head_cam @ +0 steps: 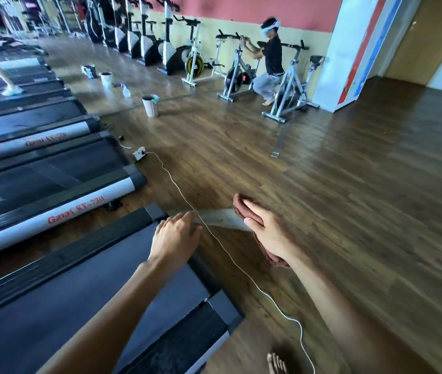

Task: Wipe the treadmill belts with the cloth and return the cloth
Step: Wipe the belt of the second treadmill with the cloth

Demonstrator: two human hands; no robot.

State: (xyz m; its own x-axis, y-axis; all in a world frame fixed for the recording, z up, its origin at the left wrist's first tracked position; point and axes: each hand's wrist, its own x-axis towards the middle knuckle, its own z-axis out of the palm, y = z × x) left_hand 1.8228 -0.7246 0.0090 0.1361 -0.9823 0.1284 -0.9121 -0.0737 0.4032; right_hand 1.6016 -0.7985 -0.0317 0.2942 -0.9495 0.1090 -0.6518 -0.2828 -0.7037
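Head view: right hand point(261, 229) grips cloth point(241, 207) over floor point(349, 211), right of treadmill belt point(79, 306). Left hand point(175, 234) is open and nearer, at the belt's end. Belt runs toward lower left.

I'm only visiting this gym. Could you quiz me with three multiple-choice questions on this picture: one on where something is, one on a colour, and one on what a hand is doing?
1. Where is the spray bottle?
A) on the floor
B) on a treadmill
C) in a hand

2. What colour is the cloth?
A) blue
B) reddish-brown
C) white

3. What is the right hand doing?
A) hanging empty
B) pulling the cord
C) holding the cloth

Answers:
1 A: it stands on the wooden boards.
2 B: reddish fabric shows beside the hand.
3 C: its fingers and thumb curl round the cloth.
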